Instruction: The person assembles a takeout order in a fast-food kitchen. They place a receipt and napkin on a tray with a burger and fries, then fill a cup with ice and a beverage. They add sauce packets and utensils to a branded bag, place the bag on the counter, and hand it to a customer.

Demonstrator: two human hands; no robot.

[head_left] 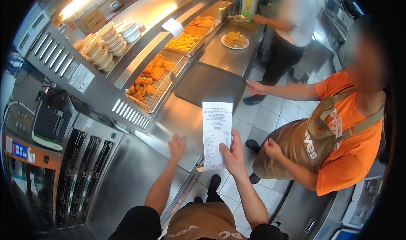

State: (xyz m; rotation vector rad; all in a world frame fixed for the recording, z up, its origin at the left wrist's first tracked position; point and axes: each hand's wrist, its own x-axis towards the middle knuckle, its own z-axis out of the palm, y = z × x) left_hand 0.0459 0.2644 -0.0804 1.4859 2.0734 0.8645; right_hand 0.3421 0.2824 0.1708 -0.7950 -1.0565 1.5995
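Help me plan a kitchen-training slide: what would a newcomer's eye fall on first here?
Probably the long white receipt in the person's right hand, near the middle of the picture. Beyond it to the left, golden-brown fried food lies in a wire rack. On the right, a co-worker in a bright orange shirt holds out one hand by the dark tray.

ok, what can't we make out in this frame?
All head view:
Right hand: some fingertips, hidden behind the receipt.
Receipt: smallest print, too small.
Left hand: slightly blurred; contact with the counter unclear.
Chicken: left part, hidden by the shelf edge.
White-shirted co-worker: head, cut off by the top edge.
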